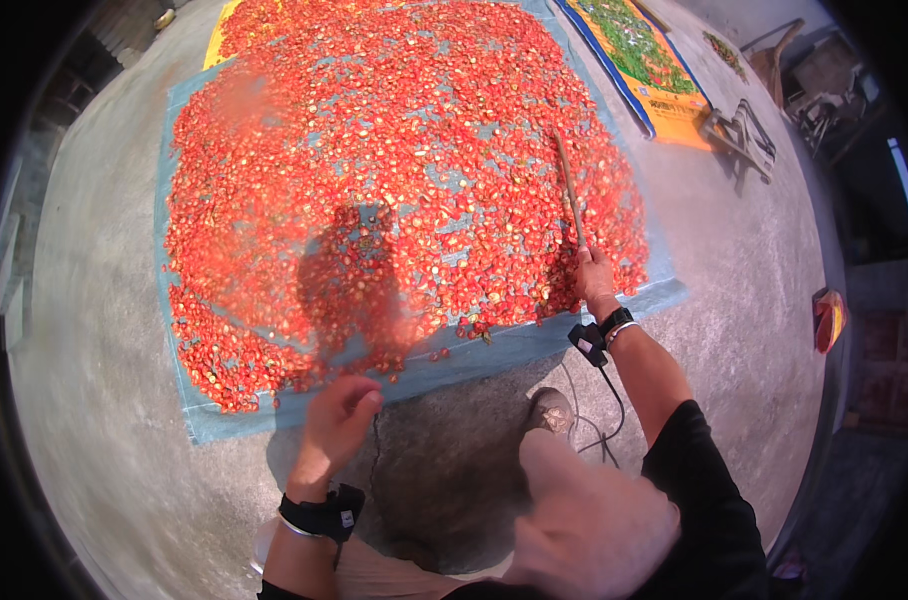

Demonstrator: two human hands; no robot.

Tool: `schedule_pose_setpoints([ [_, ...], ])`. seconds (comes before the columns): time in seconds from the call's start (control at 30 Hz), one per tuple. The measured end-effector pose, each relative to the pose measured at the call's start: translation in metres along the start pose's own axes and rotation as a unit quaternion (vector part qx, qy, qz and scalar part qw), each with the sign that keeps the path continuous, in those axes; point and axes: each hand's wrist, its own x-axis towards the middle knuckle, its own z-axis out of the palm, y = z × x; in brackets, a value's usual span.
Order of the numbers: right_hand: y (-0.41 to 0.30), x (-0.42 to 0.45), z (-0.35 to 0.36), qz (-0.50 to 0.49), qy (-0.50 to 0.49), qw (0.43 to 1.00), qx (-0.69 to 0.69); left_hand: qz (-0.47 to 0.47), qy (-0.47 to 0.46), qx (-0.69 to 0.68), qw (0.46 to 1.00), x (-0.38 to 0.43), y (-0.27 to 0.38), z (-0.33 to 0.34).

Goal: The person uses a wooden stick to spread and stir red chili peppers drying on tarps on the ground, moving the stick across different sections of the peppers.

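Note:
My right hand grips the near end of a thin wooden stick. The stick points away from me over a wide layer of cut red peppers, which look like chilies. They lie on a blue woven sheet on the ground, with small patches of blue showing between them. Close to the sheet's near edge, my left hand is loosely curled, and no object shows in it. My head's shadow falls across the peppers. Some of the left part of the layer looks blurred.
Concrete floor surrounds the sheet. At the upper right, green plant pieces lie on a printed yellow-orange sheet beside a small folding stool. A black cable hangs from my right wrist towards the floor by my shoe.

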Motion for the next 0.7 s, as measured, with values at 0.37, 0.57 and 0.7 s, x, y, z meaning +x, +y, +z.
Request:
schedule_pose_setpoints([
  [0.37,-0.066,0.015,-0.02,-0.085,-0.108,0.981,-0.134,0.013,0.021,-0.086,0.996,-0.008,-0.006,-0.005],
  [0.57,-0.173,0.04,-0.017,-0.07,-0.083,0.956,-0.272,0.022,0.026,-0.102,0.994,-0.011,0.001,-0.008],
  [0.7,-0.128,0.073,0.005,-0.043,-0.05,0.937,-0.343,0.037,-0.02,-0.114,0.993,-0.004,0.008,0.013],
])
